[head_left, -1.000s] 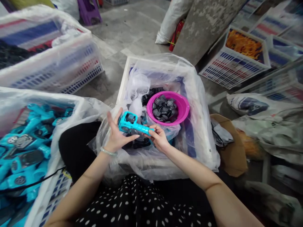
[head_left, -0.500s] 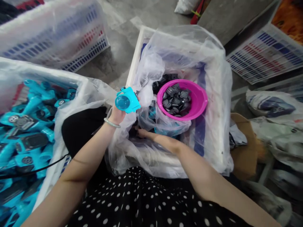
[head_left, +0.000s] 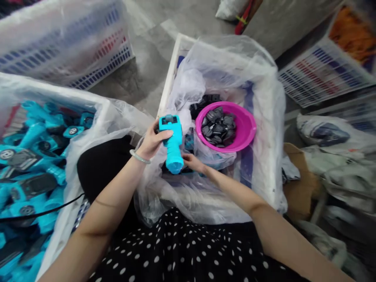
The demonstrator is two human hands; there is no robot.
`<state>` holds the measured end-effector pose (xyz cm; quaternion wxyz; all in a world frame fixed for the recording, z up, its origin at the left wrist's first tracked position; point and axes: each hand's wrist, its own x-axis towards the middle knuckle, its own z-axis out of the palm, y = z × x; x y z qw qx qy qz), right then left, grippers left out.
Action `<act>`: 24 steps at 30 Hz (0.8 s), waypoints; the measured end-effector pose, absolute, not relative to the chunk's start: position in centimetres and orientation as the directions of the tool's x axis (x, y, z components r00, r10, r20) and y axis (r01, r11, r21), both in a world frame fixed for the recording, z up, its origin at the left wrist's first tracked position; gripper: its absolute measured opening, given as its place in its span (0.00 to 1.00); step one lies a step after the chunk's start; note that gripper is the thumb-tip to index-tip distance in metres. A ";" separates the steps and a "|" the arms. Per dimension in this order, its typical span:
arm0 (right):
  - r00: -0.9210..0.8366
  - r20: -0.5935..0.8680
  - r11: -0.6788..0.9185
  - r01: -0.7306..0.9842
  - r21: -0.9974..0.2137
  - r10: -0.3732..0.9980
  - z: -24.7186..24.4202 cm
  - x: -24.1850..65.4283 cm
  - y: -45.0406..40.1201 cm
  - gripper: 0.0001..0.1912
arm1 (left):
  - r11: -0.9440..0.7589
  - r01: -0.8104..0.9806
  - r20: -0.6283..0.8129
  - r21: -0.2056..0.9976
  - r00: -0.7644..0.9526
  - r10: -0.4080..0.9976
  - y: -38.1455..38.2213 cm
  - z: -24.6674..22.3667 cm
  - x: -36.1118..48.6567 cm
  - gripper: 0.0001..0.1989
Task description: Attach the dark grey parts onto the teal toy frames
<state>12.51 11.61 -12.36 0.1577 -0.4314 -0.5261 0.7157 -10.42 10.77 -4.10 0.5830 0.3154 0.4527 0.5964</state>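
Observation:
A bright blue plastic part [head_left: 174,145] with a round tube end is gripped in my left hand [head_left: 154,139], the thumb lying across its top. Its tube points down towards me, and a dark piece sits in its upper end. My right hand [head_left: 192,162] is just right of the tube, fingers curled together; whatever they hold is hidden or too small to name. Right of the blue part, a pink bowl [head_left: 248,135] holds many small dark grey pieces [head_left: 219,127]. The bowl sits inside a white crate [head_left: 266,156] lined with clear plastic.
On my left, another lined crate [head_left: 102,113] is piled with similar blue and black parts [head_left: 29,152]. More white crates [head_left: 114,47] stand at the back left and back right [head_left: 315,76]. Sacks [head_left: 326,131] and a cardboard box [head_left: 301,188] lie at right.
My left hand has turned the blue part from end-on to lengthwise, tube towards me. My right hand has risen from low in the crate and shifted right, beside the tube.

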 end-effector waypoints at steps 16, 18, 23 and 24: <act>-0.638 0.220 0.465 0.244 -0.851 0.738 2.2 21.8 4.3 0.32 | -0.042 0.145 -0.016 0.989 0.378 0.925 3.4 1.3 -1.1 0.35; -0.643 0.257 0.514 0.247 -0.822 0.721 2.6 22.5 3.6 0.37 | -0.063 0.186 -0.012 0.981 0.377 0.926 2.7 1.9 -1.2 0.36; -0.473 0.388 0.571 0.345 -0.744 0.791 2.5 21.5 2.2 0.37 | -0.171 0.370 0.039 0.913 0.338 0.940 1.2 2.4 -1.0 0.38; -0.480 0.387 0.578 0.357 -0.734 0.787 2.4 21.3 2.0 0.36 | -0.191 0.397 0.054 0.898 0.332 0.942 1.1 2.5 -0.9 0.38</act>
